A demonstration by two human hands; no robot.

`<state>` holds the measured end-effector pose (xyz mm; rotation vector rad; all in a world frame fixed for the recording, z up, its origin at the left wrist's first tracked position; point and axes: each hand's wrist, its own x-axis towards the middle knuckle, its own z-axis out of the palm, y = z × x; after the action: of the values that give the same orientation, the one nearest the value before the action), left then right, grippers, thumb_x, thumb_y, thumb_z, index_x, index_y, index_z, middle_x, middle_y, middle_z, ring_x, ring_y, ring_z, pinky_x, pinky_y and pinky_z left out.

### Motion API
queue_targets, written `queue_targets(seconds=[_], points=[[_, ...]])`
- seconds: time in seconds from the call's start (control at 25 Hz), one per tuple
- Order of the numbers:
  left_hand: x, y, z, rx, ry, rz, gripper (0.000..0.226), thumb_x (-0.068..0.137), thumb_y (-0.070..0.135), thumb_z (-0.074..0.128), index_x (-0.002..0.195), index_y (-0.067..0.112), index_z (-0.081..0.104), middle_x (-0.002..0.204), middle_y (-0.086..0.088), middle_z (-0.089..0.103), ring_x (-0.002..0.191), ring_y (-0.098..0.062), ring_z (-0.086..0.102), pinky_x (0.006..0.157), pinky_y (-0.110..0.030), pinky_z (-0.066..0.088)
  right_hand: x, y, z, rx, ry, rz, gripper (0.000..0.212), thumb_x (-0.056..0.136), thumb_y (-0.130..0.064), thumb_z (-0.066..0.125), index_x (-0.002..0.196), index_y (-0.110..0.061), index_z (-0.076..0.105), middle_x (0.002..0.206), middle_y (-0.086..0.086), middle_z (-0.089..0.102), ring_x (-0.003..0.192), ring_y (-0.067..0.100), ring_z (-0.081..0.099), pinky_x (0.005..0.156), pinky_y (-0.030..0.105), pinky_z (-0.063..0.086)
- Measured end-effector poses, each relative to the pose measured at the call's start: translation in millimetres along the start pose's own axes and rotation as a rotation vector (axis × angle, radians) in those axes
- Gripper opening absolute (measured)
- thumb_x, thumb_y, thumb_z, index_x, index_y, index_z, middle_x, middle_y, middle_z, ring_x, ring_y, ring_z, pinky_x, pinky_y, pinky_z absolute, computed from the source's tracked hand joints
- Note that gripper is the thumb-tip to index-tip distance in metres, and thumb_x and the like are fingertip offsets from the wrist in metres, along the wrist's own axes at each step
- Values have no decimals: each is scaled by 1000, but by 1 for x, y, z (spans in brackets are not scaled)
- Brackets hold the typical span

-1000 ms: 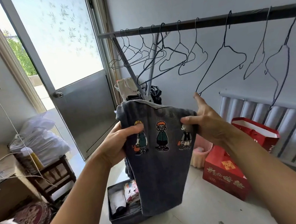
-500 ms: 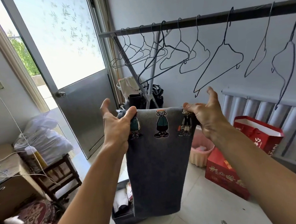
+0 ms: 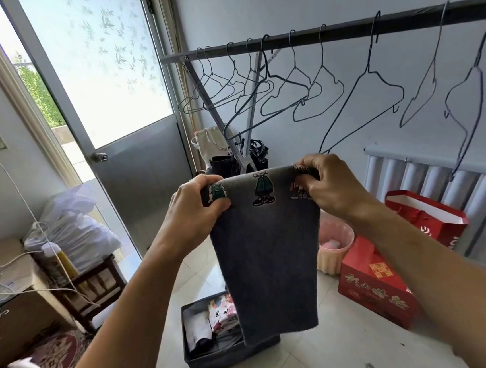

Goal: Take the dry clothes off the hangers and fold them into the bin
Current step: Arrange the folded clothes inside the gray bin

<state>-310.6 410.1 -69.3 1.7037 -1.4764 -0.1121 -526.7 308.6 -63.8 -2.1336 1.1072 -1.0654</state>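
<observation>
Pinching the grey garment [image 3: 268, 255] by its top corners, left grip [image 3: 193, 209] and right grip [image 3: 332, 187] hold it folded above the bin [image 3: 223, 360]. Loosening either could drop a corner and spoil the fold.

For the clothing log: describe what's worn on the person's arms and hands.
The left forearm and right forearm are bare to the frame's edge: no sleeves, watch or bracelet. The left hand and right hand have no gloves or visible rings.
</observation>
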Motion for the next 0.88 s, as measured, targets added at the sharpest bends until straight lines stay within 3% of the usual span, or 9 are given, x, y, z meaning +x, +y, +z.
queue_targets(seconds=[0.08,0.12,0.24,0.36,0.48,0.6,0.68,0.76,0.88], points=[[0,-3,-4,108,27,19,21,84,32,73,104,26,69,95,3,59,93,-17,57,78,-31,46,3,-2,-6,-202,26,-21,2,91,-24,62,91,-26,63,88,-5,67,88,20,62,78,36,49],[2,-5,-7,157,37,31,17,83,38,73,97,30,69,96,2,54,94,-16,52,77,-30,43,3,-3,-9,-252,39,-21,7,90,-31,63,88,-29,58,83,-7,64,85,20,59,75,35,46],[7,-9,-14,64,-4,77,16,75,40,79,80,31,67,111,4,48,107,-11,42,85,-21,37,10,2,-16,-117,51,3,19,84,-38,70,80,-28,56,76,-7,62,81,23,62,75,41,52],[8,3,-17,-311,-156,12,23,72,36,75,84,18,67,96,1,64,89,-8,61,73,-20,51,17,7,-15,30,100,6,18,81,-32,76,80,-22,61,83,5,66,75,23,61,72,38,52],[12,12,-14,-401,-152,-13,23,72,34,73,83,15,66,73,3,64,67,-4,62,60,-15,50,24,15,-6,67,129,22,15,82,-24,76,82,-17,63,83,7,65,69,17,55,67,30,44],[17,15,-7,-411,-116,-47,20,79,28,75,84,11,66,73,-2,64,67,-7,61,60,-17,50,28,21,2,109,141,84,15,85,-20,73,95,-18,62,95,6,63,84,22,61,76,35,54],[20,18,1,-416,-72,-107,21,82,23,76,86,5,65,76,-7,64,69,-12,61,60,-24,51,25,21,7,45,135,128,29,87,-20,70,114,-16,58,112,6,55,100,20,58,87,36,52],[22,23,9,-414,0,-184,21,81,22,78,85,6,65,76,-7,65,69,-15,62,61,-29,53,11,10,13,11,107,127,32,91,-22,66,119,-14,55,106,1,56,95,16,56,83,30,48],[25,28,19,-459,82,-319,25,76,30,80,87,14,63,88,-10,69,80,-22,68,70,-36,59,-16,-10,26,235,-16,122,28,93,-33,62,112,-13,59,91,1,65,82,19,67,73,32,55]])
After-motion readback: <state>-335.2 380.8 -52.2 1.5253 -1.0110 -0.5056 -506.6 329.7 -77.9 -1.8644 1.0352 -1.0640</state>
